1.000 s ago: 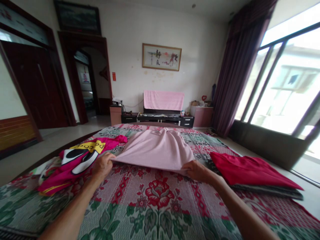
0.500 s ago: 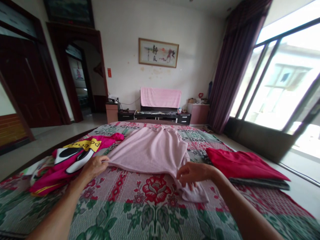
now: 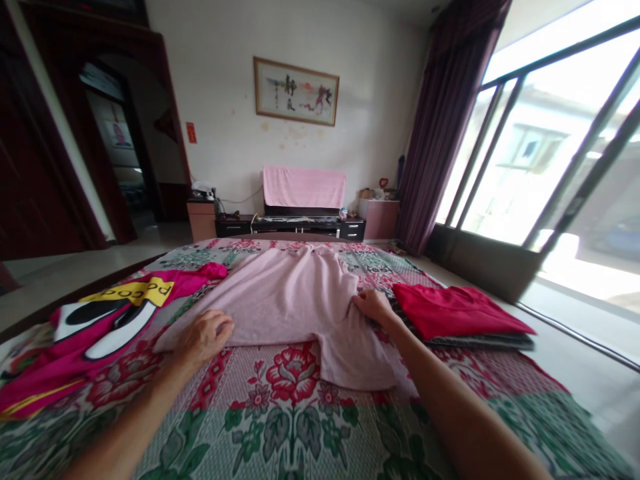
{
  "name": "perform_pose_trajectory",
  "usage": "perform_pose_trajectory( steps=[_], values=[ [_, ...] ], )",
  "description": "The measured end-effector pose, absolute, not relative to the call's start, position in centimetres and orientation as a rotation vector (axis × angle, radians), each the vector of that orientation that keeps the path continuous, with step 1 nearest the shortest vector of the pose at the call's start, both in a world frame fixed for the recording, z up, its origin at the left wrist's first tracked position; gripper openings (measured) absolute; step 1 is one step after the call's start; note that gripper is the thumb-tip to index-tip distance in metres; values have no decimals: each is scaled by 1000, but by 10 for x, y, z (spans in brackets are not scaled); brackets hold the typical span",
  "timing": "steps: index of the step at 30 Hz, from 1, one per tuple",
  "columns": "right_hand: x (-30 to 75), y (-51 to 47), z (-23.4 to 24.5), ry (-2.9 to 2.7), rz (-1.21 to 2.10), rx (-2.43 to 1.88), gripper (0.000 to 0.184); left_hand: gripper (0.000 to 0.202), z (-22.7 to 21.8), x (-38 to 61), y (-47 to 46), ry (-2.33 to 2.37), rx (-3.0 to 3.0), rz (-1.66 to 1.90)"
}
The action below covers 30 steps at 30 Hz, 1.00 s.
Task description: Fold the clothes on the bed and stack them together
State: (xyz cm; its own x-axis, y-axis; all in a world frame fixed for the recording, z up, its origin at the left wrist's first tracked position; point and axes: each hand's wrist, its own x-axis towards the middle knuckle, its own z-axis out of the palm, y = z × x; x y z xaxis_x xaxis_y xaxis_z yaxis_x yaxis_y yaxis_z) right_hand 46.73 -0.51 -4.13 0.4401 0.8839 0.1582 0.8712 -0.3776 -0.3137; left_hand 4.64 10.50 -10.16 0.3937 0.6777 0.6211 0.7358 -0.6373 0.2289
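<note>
A pale pink shirt (image 3: 280, 300) lies spread on the flowered bedcover, with one sleeve out to the left and the other toward me on the right. My left hand (image 3: 206, 335) rests over the left sleeve near the lower edge; its fingers are curled in, and no cloth shows between them. At the shirt's right side, my right hand (image 3: 374, 305) pinches the cloth near the top of the right sleeve. A magenta garment (image 3: 145, 327) with a yellow band lies left of my left hand. Right of my right hand is a folded red garment (image 3: 455, 310) on dark folded cloth (image 3: 483, 341).
The flowered bedcover (image 3: 295, 427) spreads beneath the clothes. Beyond its far edge stand a low black cabinet (image 3: 235, 228) and a pink cloth (image 3: 304, 187) draped over something. A purple curtain (image 3: 425, 127) and a large window (image 3: 540, 153) are on the right.
My left hand has let go of the left sleeve's end and lies over the sleeve. My right hand has moved up the shirt's side, and the right sleeve now lies flatter. The view has turned right.
</note>
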Motion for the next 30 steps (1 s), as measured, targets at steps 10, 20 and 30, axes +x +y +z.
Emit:
perform_pose_trajectory(
  steps=[10, 20, 30],
  values=[
    [471, 16, -46, -1366, 78, -2492, 37, 30, -115, 41, 115, -1265, -2533, -1058],
    [489, -19, -49, -1198, -82, -2325, 27, 30, -118, 41, 118, -1286, -2556, -1041],
    [485, -40, -47, -1157, 26, -2339, 28, 36, -115, 43, 117, -1357, -2580, -1031]
  ],
)
